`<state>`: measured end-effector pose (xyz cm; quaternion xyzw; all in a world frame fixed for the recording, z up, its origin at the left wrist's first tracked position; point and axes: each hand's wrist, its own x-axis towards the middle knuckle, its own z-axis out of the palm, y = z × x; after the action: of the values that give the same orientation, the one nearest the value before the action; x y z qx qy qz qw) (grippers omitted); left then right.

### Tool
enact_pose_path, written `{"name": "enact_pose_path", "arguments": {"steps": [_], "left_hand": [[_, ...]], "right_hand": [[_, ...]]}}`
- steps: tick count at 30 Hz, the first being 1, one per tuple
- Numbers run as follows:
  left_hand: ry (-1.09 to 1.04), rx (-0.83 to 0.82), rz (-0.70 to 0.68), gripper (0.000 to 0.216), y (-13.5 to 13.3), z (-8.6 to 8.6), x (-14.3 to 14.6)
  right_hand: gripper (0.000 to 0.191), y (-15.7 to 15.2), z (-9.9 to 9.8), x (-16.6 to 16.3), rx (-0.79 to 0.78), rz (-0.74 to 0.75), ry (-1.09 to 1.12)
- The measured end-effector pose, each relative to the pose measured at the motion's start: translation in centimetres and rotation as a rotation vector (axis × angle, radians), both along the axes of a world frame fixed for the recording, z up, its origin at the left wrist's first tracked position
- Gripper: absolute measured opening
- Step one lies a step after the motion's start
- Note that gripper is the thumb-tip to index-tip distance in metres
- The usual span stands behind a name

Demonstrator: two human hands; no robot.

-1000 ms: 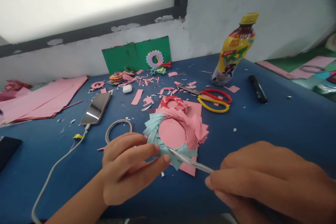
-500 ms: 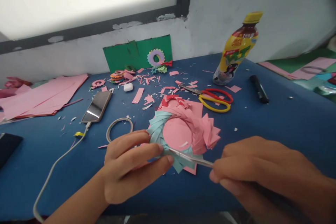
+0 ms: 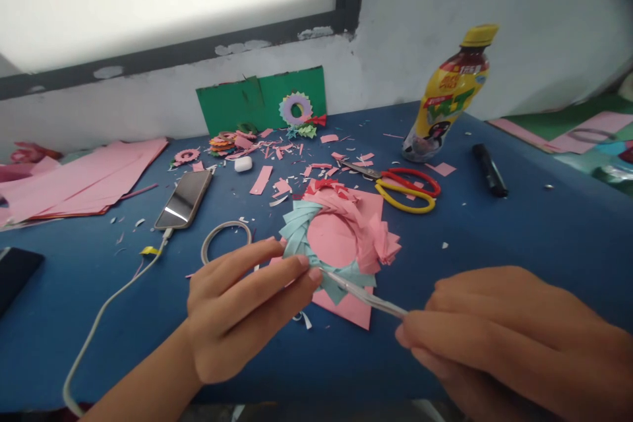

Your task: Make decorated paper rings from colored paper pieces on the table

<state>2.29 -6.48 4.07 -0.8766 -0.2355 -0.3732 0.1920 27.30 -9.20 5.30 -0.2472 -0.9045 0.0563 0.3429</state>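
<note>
A folded-paper wreath (image 3: 299, 224), part light blue, part pink, with red folds at the back, lies tilted over a pink paper sheet (image 3: 356, 316). My left hand (image 3: 247, 306) pinches its lower-left blue edge between the fingertips; the thumb is mostly hidden. From the right, my right hand (image 3: 499, 336) grips slim silver tweezers (image 3: 363, 293). Their tips touch the blue folds at the wreath's lower side, close to my left fingertips. Behind the wreath lie scissors (image 3: 405, 192) with one red and one yellow handle.
Pink and white scraps (image 3: 277, 151) are strewn behind the wreath. On the left are a phone (image 3: 185, 201) on a white cable, a roll of tape (image 3: 225, 241) and pink sheets (image 3: 93, 178). A yellow-capped bottle (image 3: 448, 102) and a black marker (image 3: 489, 170) stand and lie at right.
The wreath's lower and right edges have shifted up and left. My left hand has moved slightly left with its fingers closer together. A white scrap inside the ring no longer shows.
</note>
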Motion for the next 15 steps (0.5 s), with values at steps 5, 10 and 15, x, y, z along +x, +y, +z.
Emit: {"name": "enact_pose_path", "arguments": {"steps": [5, 10, 15], "left_hand": [[-0.001, 0.010, 0.025, 0.029, -0.5, -0.2, 0.1], [-0.012, 0.027, 0.044, 0.030, -0.6, -0.3, 0.3], [-0.007, 0.029, 0.032, 0.032, -0.5, -0.1, 0.2]], "right_hand": [[0.015, -0.5, -0.1, -0.1, -0.028, -0.082, -0.047], [0.017, -0.7, 0.1, -0.8, 0.021, -0.090, -0.075], [0.018, -0.9, -0.4, -1.3, 0.079, -0.102, -0.093]]}}
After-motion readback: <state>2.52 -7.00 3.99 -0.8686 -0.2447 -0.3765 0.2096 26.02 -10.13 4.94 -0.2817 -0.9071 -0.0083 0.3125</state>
